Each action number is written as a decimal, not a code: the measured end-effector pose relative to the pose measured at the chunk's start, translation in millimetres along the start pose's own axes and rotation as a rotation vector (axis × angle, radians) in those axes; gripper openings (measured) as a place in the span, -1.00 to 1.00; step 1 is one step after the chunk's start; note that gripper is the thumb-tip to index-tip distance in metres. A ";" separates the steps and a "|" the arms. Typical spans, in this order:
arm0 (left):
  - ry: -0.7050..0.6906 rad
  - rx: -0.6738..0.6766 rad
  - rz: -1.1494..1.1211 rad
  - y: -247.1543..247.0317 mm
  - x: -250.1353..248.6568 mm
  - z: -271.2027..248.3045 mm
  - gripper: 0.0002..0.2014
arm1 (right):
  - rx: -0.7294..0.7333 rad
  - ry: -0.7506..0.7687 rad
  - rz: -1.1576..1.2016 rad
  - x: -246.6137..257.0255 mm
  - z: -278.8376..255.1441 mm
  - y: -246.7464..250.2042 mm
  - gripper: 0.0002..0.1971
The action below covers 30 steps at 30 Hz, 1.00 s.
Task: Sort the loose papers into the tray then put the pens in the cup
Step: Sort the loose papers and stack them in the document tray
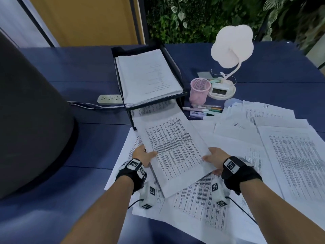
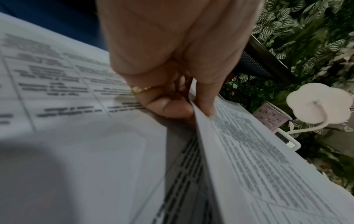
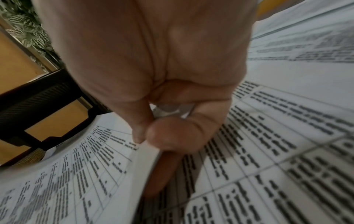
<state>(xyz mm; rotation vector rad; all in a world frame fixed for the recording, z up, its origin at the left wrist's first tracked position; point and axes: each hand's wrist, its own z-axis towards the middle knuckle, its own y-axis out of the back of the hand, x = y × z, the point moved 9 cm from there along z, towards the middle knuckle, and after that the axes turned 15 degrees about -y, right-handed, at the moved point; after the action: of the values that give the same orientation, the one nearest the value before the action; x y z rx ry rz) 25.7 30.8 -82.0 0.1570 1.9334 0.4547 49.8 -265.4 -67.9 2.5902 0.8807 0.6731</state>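
fingers (image 2: pixel 168 109) of the left hand (image 1: pixel 143 154) pinch the left edge of a sheaf (image 1: pixel 173 145) of printed sheets, thumb on top and the rest curled under; a gold ring (image 2: pixel 139 89) shows on one finger. right hand (image 1: pixel 215 156) pinches the sheaf's right edge the same way, its thumb (image 3: pixel 139 130) pressed down on the paper and the other fingers (image 3: pixel 176 134) bent beneath. the sheaf is held up off the tabletop (image 1: pixel 82 71), tilted, its far end at the mouth of the lower tier of the black tray (image 1: pixel 177 67), which stands at 12 o'clock from the hands. the tray's upper tier already carries a stack (image 1: pixel 147 76) of sheets. more loose papers (image 1: pixel 263 138) lie spread over the tabletop under the hands and out to 3 o'clock. a pink mesh cup (image 1: pixel 199 91) stands just right of the tray, at 1 o'clock from the hands, and several pens (image 1: pixel 202 110) lie flat on the tabletop just in front of it, touching the edge of the loose papers. behind the cup, a white lamp (image 1: pixel 232 48) rises from its base. a power strip (image 1: pixel 109 99) lies left of the tray at 11 o'clock.
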 end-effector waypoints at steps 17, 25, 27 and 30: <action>0.071 0.149 -0.321 25.6 -27.0 3.0 -0.78 | -0.071 0.186 0.113 116.2 12.1 1.9 -0.84; 0.010 -0.076 -0.277 60.6 -22.7 48.3 -0.75 | -0.012 0.228 0.291 165.8 25.6 -2.1 -0.61; 0.002 -0.126 -0.289 69.4 -20.7 60.4 -0.88 | -0.009 0.224 0.408 173.6 33.3 -0.9 -0.67; -0.024 -0.204 -0.275 80.8 -20.5 78.4 -0.86 | -0.042 0.218 0.572 181.9 37.1 7.0 -0.75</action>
<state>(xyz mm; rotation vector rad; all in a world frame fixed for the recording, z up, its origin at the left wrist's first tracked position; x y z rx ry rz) 97.1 117.3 -59.6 -0.2324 1.8384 0.4591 199.8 -160.5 -36.1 2.7722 0.1528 1.1233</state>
